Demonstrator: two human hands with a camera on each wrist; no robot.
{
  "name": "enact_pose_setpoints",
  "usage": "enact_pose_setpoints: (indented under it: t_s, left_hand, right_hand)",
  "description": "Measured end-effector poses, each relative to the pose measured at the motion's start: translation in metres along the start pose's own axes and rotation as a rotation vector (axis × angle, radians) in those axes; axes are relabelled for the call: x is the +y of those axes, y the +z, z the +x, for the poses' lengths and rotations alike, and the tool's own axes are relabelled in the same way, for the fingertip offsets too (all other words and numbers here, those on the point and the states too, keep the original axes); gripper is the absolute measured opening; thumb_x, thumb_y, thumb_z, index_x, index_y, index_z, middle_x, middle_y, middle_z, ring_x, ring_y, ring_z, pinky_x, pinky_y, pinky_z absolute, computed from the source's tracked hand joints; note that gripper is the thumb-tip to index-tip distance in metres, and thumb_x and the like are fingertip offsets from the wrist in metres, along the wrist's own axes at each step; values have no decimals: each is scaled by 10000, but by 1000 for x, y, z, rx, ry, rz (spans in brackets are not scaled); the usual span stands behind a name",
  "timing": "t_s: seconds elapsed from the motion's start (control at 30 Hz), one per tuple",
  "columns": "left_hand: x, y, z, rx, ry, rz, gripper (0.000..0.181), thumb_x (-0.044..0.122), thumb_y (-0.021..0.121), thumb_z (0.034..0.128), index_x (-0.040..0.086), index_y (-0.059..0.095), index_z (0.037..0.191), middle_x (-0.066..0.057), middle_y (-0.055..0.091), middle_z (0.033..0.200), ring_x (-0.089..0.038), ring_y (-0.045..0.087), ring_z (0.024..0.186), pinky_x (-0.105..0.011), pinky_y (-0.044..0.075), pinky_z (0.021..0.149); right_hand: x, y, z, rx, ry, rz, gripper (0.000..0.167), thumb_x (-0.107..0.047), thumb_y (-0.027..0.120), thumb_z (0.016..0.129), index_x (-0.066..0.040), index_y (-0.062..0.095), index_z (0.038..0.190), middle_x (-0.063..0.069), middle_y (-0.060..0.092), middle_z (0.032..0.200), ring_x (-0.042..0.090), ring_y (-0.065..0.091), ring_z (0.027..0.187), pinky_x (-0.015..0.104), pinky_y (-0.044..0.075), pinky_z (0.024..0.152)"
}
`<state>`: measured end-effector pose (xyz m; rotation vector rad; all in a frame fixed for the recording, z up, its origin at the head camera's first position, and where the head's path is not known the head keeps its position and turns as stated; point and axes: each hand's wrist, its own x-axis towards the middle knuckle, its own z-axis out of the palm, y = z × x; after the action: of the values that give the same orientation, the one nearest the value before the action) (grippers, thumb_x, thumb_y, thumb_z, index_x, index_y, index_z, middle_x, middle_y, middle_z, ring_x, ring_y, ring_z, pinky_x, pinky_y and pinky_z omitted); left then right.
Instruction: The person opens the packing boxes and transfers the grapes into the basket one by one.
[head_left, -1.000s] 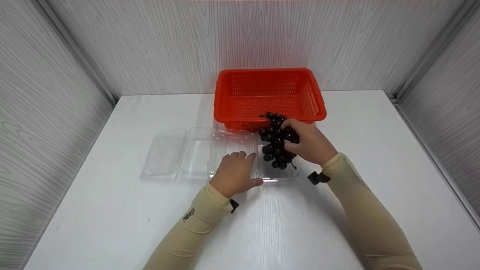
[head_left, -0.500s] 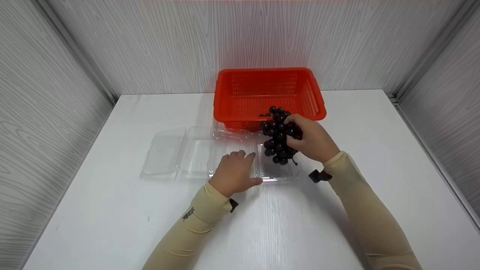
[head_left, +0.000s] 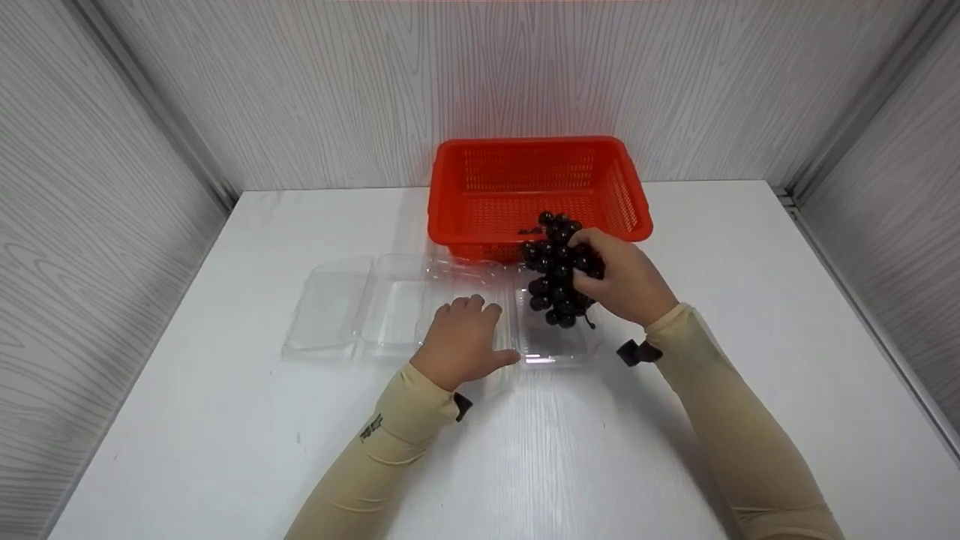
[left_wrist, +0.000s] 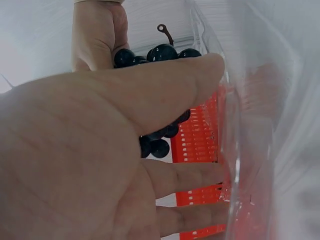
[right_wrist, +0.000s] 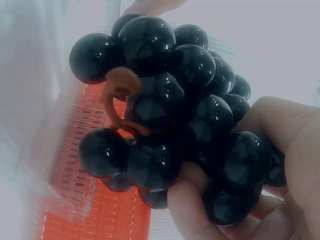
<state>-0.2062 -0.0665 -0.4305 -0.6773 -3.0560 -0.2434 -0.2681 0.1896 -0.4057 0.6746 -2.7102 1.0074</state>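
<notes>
My right hand [head_left: 626, 277] grips a bunch of dark grapes [head_left: 559, 274] by its right side, above the right part of a clear plastic clamshell box [head_left: 555, 346]. In the right wrist view, thumb and fingers press in among the shiny round grapes [right_wrist: 155, 95], and a brown stem [right_wrist: 112, 100] sticks out. My left hand [head_left: 461, 341] lies over the middle of the clear boxes with its fingers spread and nothing held. From the left wrist, its fingers [left_wrist: 190, 177] reach toward the clear plastic wall [left_wrist: 232, 140]; whether they touch it I cannot tell.
A red plastic basket [head_left: 540, 244] stands behind the boxes, against the back wall; its visible floor is bare. Another open clear plastic box [head_left: 330, 307] lies to the left on the white table [head_left: 225, 420]. Grey wood-grain walls close in the back and sides.
My right hand has lifted the grapes slightly, away from me and to the right, then stayed almost still. Lately my left hand has shifted a little to the left.
</notes>
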Motion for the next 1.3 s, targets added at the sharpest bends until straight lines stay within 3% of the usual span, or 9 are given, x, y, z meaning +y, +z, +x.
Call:
enact_pose_setpoints:
  t_s: [0.3,0.53,0.8,1.3]
  left_hand:
    - [-4,0,0,15,-18,26,625,560,787,846,15,692,1139,-175,645,1103,-380,606,1089,-528,511,926]
    - [-4,-2,0,-8,-36,16,620,551,774,857,18,691,1164,-177,642,1124,-387,595,1115,-535,494,959]
    - [-4,-1,0,3,-25,33,611,552,778,856,13,696,1133,-169,642,1064,-380,609,1054,-530,509,909]
    - [-5,-1,-1,-24,-44,29,603,566,780,848,8,719,1066,-170,640,1089,-377,599,1092,-530,515,917]
  right_hand:
    - [3,0,0,1,-6,-5,302,-112,667,936,-103,623,1235,74,665,1053,231,589,861,381,545,774]
    - [3,0,0,58,-32,15,311,-82,671,926,-89,621,1233,86,680,1082,236,602,871,406,561,786]
    - [3,-3,1,101,-40,36,300,-74,663,929,-96,624,1226,85,677,1086,237,596,889,409,559,808]
    - [4,-4,1,137,-44,76,290,-79,660,938,-91,622,1225,93,682,1110,233,621,922,422,584,868]
